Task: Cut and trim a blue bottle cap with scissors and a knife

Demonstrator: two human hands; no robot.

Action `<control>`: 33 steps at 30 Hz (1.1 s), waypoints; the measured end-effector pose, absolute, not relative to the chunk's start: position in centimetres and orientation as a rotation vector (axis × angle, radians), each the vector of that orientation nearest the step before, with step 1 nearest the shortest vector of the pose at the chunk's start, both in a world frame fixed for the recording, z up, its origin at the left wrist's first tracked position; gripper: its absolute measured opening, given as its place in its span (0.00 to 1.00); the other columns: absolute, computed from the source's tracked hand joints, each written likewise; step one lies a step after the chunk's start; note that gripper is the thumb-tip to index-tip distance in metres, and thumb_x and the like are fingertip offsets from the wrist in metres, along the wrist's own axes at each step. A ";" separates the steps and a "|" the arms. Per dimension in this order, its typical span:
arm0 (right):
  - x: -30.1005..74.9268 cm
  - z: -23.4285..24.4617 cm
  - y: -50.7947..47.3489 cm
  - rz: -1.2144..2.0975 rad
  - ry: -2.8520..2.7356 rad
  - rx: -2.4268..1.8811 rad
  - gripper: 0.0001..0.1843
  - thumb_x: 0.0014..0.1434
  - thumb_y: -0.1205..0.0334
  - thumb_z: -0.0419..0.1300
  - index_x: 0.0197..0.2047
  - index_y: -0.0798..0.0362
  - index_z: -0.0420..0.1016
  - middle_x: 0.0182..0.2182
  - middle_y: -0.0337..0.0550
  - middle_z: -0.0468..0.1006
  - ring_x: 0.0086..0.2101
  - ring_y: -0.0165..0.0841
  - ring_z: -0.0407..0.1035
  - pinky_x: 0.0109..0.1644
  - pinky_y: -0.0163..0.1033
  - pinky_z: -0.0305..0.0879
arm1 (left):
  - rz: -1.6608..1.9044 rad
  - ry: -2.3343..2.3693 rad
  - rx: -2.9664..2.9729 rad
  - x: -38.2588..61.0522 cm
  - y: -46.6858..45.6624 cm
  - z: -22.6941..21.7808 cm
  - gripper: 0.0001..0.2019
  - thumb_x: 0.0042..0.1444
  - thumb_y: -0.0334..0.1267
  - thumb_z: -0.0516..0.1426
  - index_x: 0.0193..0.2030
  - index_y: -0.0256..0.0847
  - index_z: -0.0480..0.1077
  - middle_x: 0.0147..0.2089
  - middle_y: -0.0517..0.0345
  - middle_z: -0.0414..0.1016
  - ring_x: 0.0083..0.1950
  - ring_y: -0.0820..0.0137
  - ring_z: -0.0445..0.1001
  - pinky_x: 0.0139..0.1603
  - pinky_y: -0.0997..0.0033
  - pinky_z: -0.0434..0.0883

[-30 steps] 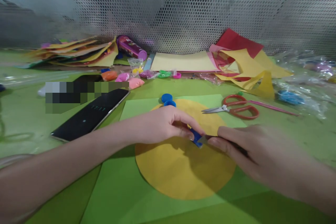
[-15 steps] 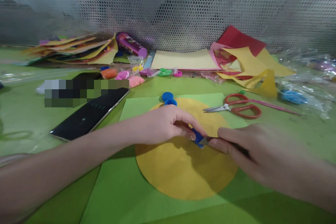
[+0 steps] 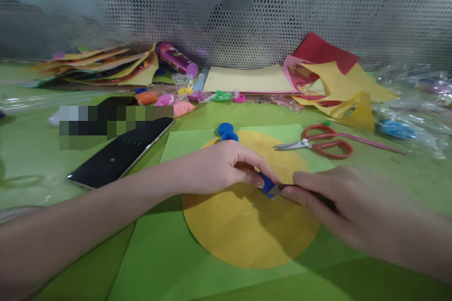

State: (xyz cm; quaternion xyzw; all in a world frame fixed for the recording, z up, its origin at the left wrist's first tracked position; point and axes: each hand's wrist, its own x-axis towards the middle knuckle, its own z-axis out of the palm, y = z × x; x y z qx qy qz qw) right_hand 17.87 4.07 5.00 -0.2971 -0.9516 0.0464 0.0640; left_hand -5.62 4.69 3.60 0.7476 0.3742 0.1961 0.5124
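Note:
My left hand [image 3: 236,169] reaches in over the yellow paper circle [image 3: 243,240], thumb and fingers closed on a small blue piece [image 3: 267,185]; its material is unclear. From the other side, my right hand [image 3: 328,197] grips a small knife [image 3: 277,189] with a pointed metal blade, its handle mostly hidden in the fingers. The blade tip touches the near end of the blue piece. Beyond my left wrist lie two round blue discs [image 3: 226,129], one partly over the circle's edge. The circle rests on a light green sheet [image 3: 158,263].
Red-handled scissors [image 3: 326,146] lie right of the circle, beside a thin pink stick [image 3: 372,143]. A phone [image 3: 123,153] is on the left. Farther back are small colored packets [image 3: 165,100], a purple canister [image 3: 176,59], paper sheets [image 3: 247,79] and a perforated metal panel [image 3: 205,14].

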 end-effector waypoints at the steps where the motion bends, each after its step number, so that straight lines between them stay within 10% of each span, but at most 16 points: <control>1: 17.9 5.0 4.1 0.141 -2.875 -0.896 0.22 0.73 0.56 0.46 0.25 0.49 0.62 0.14 0.32 0.61 0.14 0.28 0.55 0.18 0.38 0.38 | 0.469 0.899 1.801 -5.6 4.7 3.6 0.13 0.59 0.25 0.57 0.45 0.42 0.79 0.48 0.61 0.84 0.48 0.72 0.79 0.49 0.77 0.72; 33: 18.5 4.6 4.3 0.054 -2.859 -0.813 0.24 0.74 0.54 0.44 0.26 0.49 0.62 0.15 0.32 0.61 0.13 0.28 0.55 0.18 0.38 0.38 | 0.491 0.869 1.769 -5.7 4.8 3.7 0.12 0.58 0.26 0.57 0.42 0.44 0.80 0.47 0.62 0.84 0.47 0.71 0.79 0.50 0.73 0.73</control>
